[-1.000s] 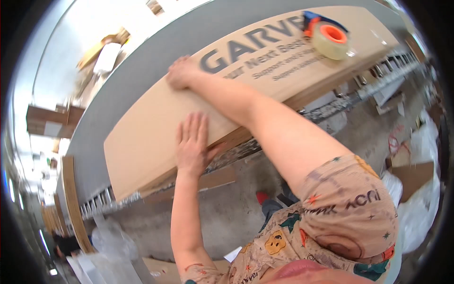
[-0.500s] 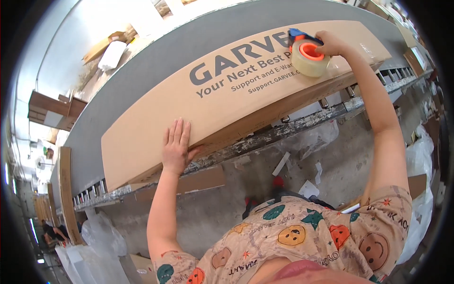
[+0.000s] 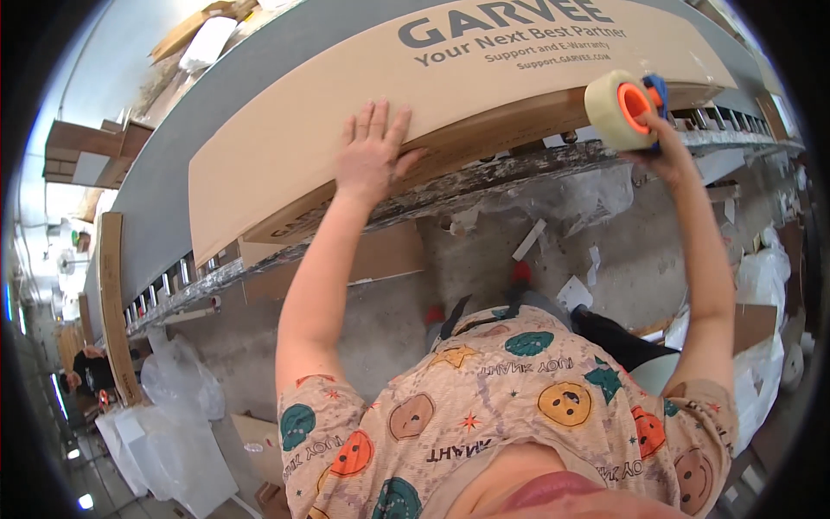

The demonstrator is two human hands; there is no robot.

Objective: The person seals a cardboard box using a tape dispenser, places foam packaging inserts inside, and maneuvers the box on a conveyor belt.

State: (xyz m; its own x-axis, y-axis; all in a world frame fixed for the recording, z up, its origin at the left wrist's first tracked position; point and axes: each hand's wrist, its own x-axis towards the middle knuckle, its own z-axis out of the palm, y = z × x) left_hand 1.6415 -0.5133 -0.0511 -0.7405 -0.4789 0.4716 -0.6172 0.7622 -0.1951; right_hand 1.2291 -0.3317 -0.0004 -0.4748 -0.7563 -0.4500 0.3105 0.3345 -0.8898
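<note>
A long brown cardboard box (image 3: pixel 285 138) with dark print lies across a roller conveyor in front of me. My left hand (image 3: pixel 372 156) rests flat on its top near the front edge, fingers spread and the thumb over the edge. My right hand (image 3: pixel 661 147) grips a tape dispenser (image 3: pixel 659 93) with blue parts. On it sits a wide roll of clear, yellowish packing tape (image 3: pixel 608 111) with an orange core. The dispenser is at the box's near side, toward the right end; whether it touches the box I cannot tell.
The conveyor's worn metal rail (image 3: pixel 527 169) and rollers run along the box's near side. A grey surface (image 3: pixel 173 203) extends behind it. An upright cardboard piece (image 3: pixel 112 303) stands at the left. Plastic sheeting (image 3: pixel 177 376) and paper scraps litter the floor. Another person (image 3: pixel 91 372) is far left.
My right hand has brought the tape dispenser from above the box's top down and right to its near side. My left hand has slid rightward along the top, staying flat.
</note>
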